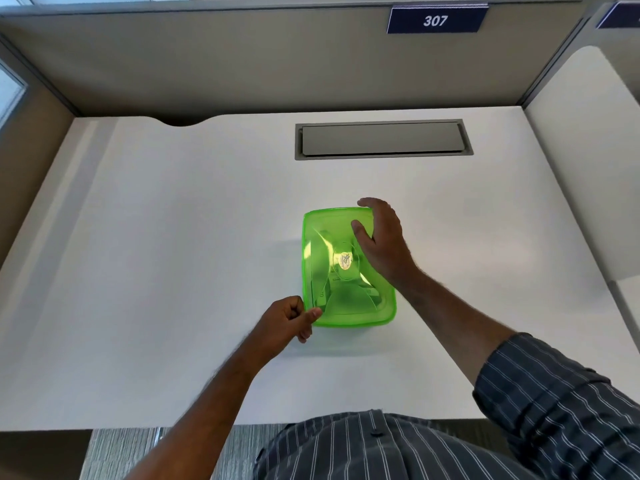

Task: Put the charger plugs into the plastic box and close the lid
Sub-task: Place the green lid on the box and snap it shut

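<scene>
From the head camera we see the green plastic box (348, 268) in the middle of the white desk (173, 254), its lid (332, 223) already on. Our right hand (379, 242) curls over the lid's far right corner, thumb on top; our left hand (289, 318) pinches the near left corner. The box looks light, thin and slick, so we judge the rims and corners the safest hold. Pale shapes inside may be the plugs; we cannot tell. A blue sign (435, 19) reads "307".
</scene>
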The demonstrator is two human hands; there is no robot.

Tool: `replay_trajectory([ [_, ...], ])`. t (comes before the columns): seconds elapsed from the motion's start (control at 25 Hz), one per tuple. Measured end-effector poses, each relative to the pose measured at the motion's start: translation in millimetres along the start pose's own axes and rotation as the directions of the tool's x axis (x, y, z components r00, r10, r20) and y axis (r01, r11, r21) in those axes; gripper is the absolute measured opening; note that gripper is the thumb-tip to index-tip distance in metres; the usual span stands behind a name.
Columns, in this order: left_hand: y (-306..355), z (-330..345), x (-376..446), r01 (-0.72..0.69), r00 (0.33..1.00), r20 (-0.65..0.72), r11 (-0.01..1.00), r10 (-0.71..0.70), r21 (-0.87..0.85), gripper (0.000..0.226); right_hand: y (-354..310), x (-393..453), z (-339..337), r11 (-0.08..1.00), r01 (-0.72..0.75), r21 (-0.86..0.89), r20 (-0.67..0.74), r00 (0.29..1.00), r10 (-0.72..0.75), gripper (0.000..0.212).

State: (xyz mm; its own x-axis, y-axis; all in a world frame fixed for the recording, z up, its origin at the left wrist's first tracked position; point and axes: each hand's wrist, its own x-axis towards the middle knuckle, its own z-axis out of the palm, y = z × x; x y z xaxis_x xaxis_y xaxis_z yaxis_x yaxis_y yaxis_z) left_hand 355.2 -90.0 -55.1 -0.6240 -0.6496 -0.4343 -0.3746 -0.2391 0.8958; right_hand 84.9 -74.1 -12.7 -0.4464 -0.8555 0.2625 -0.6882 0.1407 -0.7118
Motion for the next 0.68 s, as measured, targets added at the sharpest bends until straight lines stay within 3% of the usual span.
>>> replay_trajectory([
  [0.24, -6.4, -0.8, 3.5, -0.018, 1.000, 0.006, 0.999, 0.018, -0.037, 0.049, 6.7, -75.5, -31.3, 0.937, -0.327, -0.122, 0.070, 0.939, 0.337, 0.060],
  [0.36, -7.7, -0.8, 3.5, -0.023, 1.000, 0.005, 0.999, 0.023, -0.033, 0.047, 10.9, -105.6, -47.1, 0.859, -0.498, -0.118, 0.258, 0.820, 0.511, 0.059],
  [0.48, -8.9, -2.5, 5.2, -0.019, 1.000, 0.009, 1.000, 0.019, -0.009, 0.046, 12.6, -122.2, -56.5, 0.808, -0.580, -0.098, 0.430, 0.708, 0.560, 0.077],
  [0.68, -9.1, -4.3, 6.3, -0.008, 1.000, 0.021, 1.000, 0.008, 0.010, 0.048, 14.9, -130.8, -55.4, 0.744, -0.668, 0.034, 0.542, 0.638, 0.547, 0.077],
])
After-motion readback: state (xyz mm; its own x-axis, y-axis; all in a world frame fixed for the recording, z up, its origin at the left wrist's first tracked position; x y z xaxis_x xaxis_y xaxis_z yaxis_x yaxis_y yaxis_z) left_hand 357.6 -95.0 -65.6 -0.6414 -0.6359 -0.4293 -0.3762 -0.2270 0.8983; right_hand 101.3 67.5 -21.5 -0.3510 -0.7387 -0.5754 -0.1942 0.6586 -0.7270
